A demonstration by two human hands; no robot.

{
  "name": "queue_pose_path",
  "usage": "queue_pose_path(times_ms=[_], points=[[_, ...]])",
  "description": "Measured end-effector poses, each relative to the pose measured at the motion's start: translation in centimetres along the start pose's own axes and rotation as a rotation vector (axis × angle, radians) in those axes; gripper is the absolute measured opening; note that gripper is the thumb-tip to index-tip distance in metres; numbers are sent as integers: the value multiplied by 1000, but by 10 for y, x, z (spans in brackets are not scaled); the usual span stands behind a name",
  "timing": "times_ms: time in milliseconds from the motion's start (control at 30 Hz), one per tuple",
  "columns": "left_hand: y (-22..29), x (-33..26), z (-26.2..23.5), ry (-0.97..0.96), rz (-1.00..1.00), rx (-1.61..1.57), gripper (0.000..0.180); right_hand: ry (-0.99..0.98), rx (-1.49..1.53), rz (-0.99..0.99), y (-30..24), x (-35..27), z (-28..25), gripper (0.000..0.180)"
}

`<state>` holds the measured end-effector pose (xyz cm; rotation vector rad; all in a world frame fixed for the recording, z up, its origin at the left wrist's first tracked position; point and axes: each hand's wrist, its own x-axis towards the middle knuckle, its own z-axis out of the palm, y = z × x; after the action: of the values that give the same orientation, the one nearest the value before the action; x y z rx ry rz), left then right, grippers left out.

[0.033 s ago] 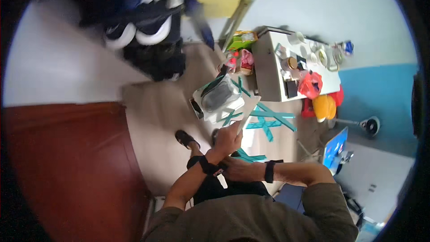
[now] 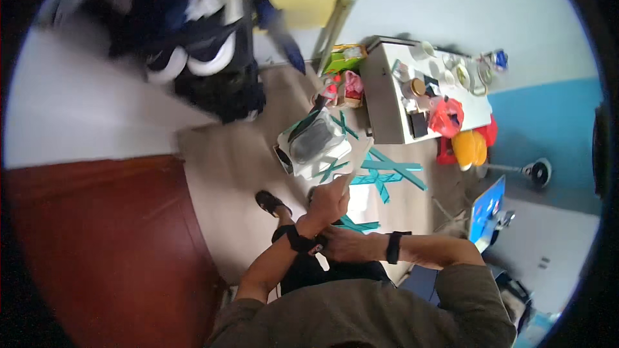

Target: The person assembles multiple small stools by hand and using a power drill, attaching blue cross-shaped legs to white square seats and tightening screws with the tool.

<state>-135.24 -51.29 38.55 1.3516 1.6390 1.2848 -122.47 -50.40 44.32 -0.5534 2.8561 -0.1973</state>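
Observation:
My left hand (image 2: 327,203) is closed round a thin pale board (image 2: 356,166), seen nearly edge-on and slanting up to the right. Just below, my right hand (image 2: 351,243) is curled beside my left wrist; its fingertips are hidden there, and what they grip cannot be made out. A small white piece shows under the wrists. Beyond the hands lie crossed teal strips (image 2: 391,171), with a white surface (image 2: 358,202) near them. More teal strips (image 2: 358,224) show closer to me. Left of the board, a grey plastic-wrapped bundle (image 2: 316,142) rests on something white.
A white cabinet (image 2: 388,113) holds jars, cups and a red bag (image 2: 446,117). A yellow plush thing (image 2: 469,149), a fan (image 2: 536,172) and a blue-screened display (image 2: 487,212) stand right. Left are a red-brown door (image 2: 109,245) and a dark rack with shoes (image 2: 216,58).
The view has shifted slightly, with the door and rack sitting a little differently in it. Both hands keep nearly the same place and hold.

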Motion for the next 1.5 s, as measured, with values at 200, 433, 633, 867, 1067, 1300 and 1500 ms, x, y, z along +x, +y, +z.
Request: queue_pose_path(times_ms=[200,433,633,867,1067,1300,1500], points=[[67,42,36,-287,316,220,31,697,293,595,7,-125,-87,28],[129,47,81,-430,407,274,27,800,321,1401,-26,-194,-72,34],[132,36,83,-548,479,273,15,925,824,1739,-56,-195,-32,35],[142,32,87,-672,522,325,10,757,587,1731,-84,-175,-20,25],[158,22,127,-669,426,382,13,619,580,1774,-93,-182,-10,22],[167,-10,195,-633,383,498,13,444,665,1847,-125,-229,19,17],[175,-32,240,-639,395,440,13,570,800,1930,-160,-271,30,24]])
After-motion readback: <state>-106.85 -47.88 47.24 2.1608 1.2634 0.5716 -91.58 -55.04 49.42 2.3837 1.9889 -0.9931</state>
